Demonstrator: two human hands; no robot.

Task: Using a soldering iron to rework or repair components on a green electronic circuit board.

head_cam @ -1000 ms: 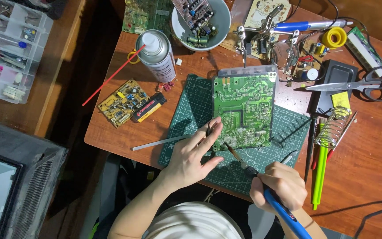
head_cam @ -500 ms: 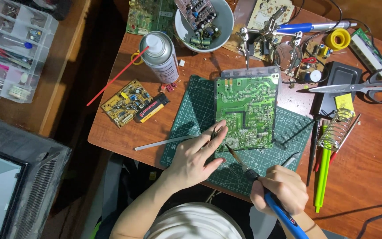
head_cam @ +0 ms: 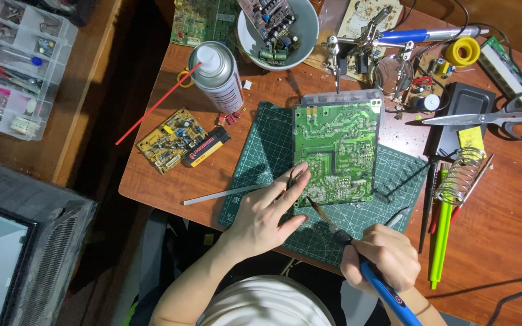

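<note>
1. Reddish-brown wooden desk [head_cam: 170,175], crowded with electronics gear, seen from above; clear compartment box [head_cam: 13,60] of small parts off to the far left, dark ribbed housing [head_cam: 25,241] at near left.
2. Green gridded cutting mat [head_cam: 267,151] at the near middle of the desk, carrying a green circuit board [head_cam: 336,151].
3. Board: rectangular, solder side up, pale silvery traces and dense clusters of solder points, paler patch near the middle, far edge lying over a clear plastic sheet.
4. Left hand [head_cam: 261,220] on the mat at the board's near left corner, fingers stretched and pressed together around thin dark tweezers [head_cam: 291,181], tips touching the board's edge.
5. Right hand [head_cam: 382,256] at the near right, fingers curled fully closed around a blue-handled soldering iron [head_cam: 357,253]; metal tip slanting far-left to touch the board's near edge, just beside the tweezers.
6. Left of the mat: small yellow circuit board [head_cam: 167,140], silver spray can [head_cam: 215,72] with a red straw, thin white strip [head_cam: 225,194].
7. Far side: white bowl [head_cam: 300,42] of salvaged components.
8. Right side: scissors [head_cam: 490,118], coiled metal iron stand [head_cam: 459,175], green pens [head_cam: 439,241].
</note>
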